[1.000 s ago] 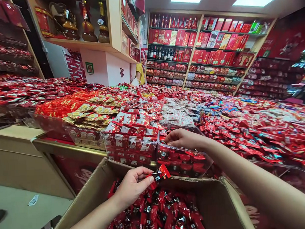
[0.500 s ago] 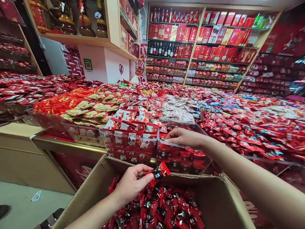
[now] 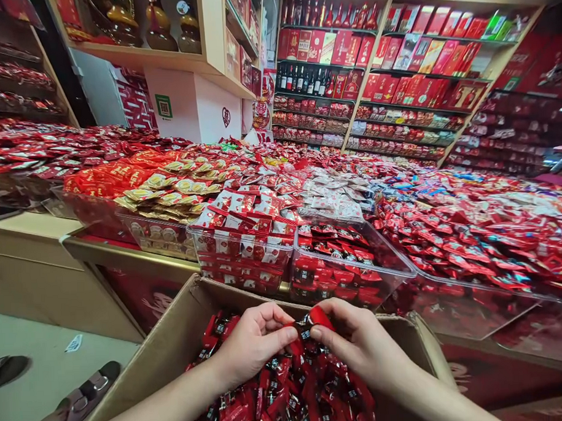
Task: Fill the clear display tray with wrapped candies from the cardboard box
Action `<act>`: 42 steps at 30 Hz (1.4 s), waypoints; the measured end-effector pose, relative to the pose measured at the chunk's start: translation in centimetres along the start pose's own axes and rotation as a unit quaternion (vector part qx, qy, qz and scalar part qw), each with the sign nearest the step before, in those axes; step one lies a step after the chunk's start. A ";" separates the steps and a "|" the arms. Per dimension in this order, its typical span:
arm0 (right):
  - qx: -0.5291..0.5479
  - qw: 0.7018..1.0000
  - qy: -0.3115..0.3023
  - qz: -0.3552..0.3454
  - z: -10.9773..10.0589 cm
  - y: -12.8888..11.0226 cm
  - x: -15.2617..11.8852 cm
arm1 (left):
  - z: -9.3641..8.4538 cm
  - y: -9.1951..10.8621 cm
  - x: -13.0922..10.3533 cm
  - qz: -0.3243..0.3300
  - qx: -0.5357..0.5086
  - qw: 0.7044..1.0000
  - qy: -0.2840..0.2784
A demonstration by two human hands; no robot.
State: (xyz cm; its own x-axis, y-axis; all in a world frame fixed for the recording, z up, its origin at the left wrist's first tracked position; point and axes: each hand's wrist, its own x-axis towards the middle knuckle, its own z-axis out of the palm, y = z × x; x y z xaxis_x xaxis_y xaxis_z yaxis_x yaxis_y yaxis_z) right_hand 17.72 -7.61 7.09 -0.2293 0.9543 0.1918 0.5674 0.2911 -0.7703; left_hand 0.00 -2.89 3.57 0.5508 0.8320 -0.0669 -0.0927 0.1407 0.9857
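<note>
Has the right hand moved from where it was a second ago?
Yes. The right hand has come back from the clear bin toward the cardboard box, and now meets the left hand on the red candy.

The candy (image 3: 312,320) pinched between the left hand (image 3: 253,343) and right hand (image 3: 359,346) is largely covered by the fingers (image 3: 285,339); its print cannot be read. The cardboard box (image 3: 175,343) is cut off by the lower edge. Labels on the far shelves (image 3: 373,90) are too small to be made out.
</note>
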 end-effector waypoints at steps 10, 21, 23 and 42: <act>0.082 0.996 -0.039 0.013 -0.5 0.7 0.4 | 0.8 0.6 -0.4 -0.002 0.064 0.998 -0.026; 0.080 0.987 0.137 -0.033 -8.7 -3.6 4.0 | -0.2 0.5 0.1 0.054 0.101 0.993 -0.015; 0.129 0.982 0.138 0.002 -10.3 -3.2 5.4 | -0.3 0.3 0.3 0.039 0.111 0.993 -0.012; 0.083 0.981 -0.099 0.145 -10.4 -0.2 8.4 | -0.8 -0.3 0.8 0.003 0.142 0.990 0.016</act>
State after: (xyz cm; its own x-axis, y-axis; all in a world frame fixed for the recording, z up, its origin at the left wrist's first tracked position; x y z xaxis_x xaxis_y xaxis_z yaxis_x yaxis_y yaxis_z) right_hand 23.88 1.06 15.15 -0.2351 0.9589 -0.1586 0.4988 -0.0211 -0.8665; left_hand -0.17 -1.85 3.08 0.5234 0.8498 -0.0623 0.1442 -0.0163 0.9894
